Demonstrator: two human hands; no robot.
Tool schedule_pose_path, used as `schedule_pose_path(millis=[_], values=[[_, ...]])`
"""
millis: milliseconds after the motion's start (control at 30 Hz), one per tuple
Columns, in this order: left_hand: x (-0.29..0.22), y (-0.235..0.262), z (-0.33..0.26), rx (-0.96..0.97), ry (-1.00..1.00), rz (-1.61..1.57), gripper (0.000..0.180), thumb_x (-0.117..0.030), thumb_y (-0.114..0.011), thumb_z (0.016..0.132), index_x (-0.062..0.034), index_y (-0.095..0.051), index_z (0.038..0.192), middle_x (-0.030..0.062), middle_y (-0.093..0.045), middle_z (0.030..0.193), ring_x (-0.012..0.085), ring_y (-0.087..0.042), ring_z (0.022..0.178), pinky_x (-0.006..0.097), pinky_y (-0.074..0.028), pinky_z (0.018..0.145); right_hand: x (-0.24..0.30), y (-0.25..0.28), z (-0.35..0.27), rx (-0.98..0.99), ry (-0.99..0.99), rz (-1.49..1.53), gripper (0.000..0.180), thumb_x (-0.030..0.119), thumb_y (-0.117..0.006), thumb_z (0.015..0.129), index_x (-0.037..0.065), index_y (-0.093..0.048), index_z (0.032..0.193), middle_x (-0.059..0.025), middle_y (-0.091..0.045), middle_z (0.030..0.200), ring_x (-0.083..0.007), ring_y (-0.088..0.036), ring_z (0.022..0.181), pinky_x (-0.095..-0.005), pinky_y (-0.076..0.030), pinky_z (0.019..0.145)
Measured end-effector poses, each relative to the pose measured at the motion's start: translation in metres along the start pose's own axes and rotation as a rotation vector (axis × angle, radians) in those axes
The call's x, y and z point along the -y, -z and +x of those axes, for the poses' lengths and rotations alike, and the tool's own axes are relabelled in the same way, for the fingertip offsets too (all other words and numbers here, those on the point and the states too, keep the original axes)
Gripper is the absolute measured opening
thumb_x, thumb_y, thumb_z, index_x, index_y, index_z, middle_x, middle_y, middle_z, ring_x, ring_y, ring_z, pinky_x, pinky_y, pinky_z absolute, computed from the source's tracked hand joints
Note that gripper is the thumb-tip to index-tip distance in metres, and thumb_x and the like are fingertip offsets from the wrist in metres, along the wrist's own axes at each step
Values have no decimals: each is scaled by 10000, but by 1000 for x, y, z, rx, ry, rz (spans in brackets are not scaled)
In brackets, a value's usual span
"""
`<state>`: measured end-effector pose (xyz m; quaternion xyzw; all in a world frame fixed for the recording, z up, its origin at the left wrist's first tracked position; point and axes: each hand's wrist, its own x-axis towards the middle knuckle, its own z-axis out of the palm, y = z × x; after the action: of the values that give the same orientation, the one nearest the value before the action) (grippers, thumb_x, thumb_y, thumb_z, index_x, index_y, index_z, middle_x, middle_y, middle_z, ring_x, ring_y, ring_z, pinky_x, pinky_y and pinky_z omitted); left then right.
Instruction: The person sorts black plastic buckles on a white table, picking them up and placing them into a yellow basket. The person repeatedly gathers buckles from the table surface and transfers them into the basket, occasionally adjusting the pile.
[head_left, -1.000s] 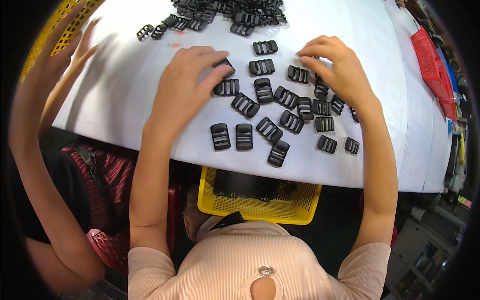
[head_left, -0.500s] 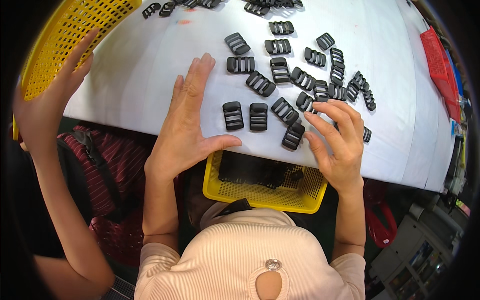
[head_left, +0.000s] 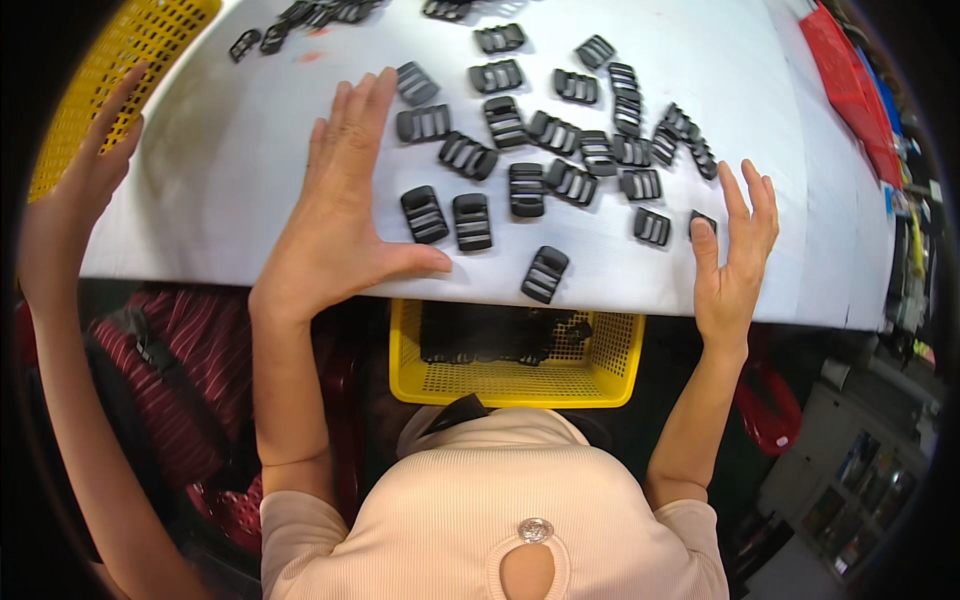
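Note:
Several black plastic strap buckles with slots (head_left: 472,222) lie scattered over the white tabletop (head_left: 270,210). My left hand (head_left: 335,215) is open, its fingers stretched away from me and its thumb pointing right. It holds nothing; the thumb lies just below a pair of upright buckles. At the right, my right hand (head_left: 735,245) is open too, with fingers raised and apart. Its thumb partly hides a small black buckle (head_left: 703,221), and I cannot tell if they touch. One buckle (head_left: 544,275) lies tilted close to the near table edge.
Below the table edge, a yellow perforated basket (head_left: 400,365) holds black pieces. Another yellow basket (head_left: 125,75) stands at the far left, by another person's hand (head_left: 85,185). A heap of black buckles (head_left: 320,14) lies farther back. At the right edge is a red tray (head_left: 850,90).
My right hand has moved right, away from the central buckles, and its fingers have spread. A few buckles near the middle have shifted or turned. The whole view has also shifted slightly.

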<state>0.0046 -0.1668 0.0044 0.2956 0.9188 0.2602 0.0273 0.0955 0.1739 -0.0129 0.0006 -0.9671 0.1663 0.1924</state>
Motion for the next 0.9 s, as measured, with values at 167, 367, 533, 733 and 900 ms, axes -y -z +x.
schedule_pose_path(millis=[167, 367, 533, 733, 900], values=[[7, -6, 9, 62, -11, 42, 1404, -370, -917, 455, -57, -92, 1547, 149, -139, 1613, 346, -74, 1497, 484, -62, 1212, -27, 0, -26, 145, -183, 64, 596, 396, -524, 987, 91, -380, 1479, -168, -329, 1540, -374, -223, 1453, -545, -156, 1160], [5, -10, 5, 76, -35, 144, 1480, -692, -799, 440, -20, -68, 1538, 172, -172, 1601, 360, -158, 1481, 521, -36, 1198, -13, 3, -34, 226, -135, 104, 679, 423, -547, 960, 52, -345, 1491, -142, -379, 1523, -349, -267, 1448, -563, -109, 1165], [-13, -17, -1, 102, -65, 113, 1492, -703, -794, 436, -29, -51, 1541, 185, -163, 1602, 362, -171, 1479, 566, -24, 1177, 4, 5, -34, 265, 13, 85, 978, 560, -715, 772, 58, -305, 1505, -194, -292, 1554, -390, -235, 1450, -611, -132, 1145], [-31, -30, -2, 25, -72, 39, 1479, -608, -853, 430, -43, -66, 1547, 212, -133, 1599, 392, -71, 1490, 566, -48, 1180, -8, -1, -17, 180, 19, 130, 1095, 628, -724, 724, 66, -235, 1527, -263, -156, 1572, -477, -160, 1443, -638, -129, 1133], [-24, -26, -2, 17, -63, 8, 1532, -737, -774, 416, -23, -8, 1535, 212, -121, 1603, 389, -115, 1484, 538, -57, 1190, -32, -3, -1, 209, -40, 150, 936, 541, -655, 852, 48, -230, 1525, -255, -223, 1557, -441, -168, 1454, -593, -122, 1153]])
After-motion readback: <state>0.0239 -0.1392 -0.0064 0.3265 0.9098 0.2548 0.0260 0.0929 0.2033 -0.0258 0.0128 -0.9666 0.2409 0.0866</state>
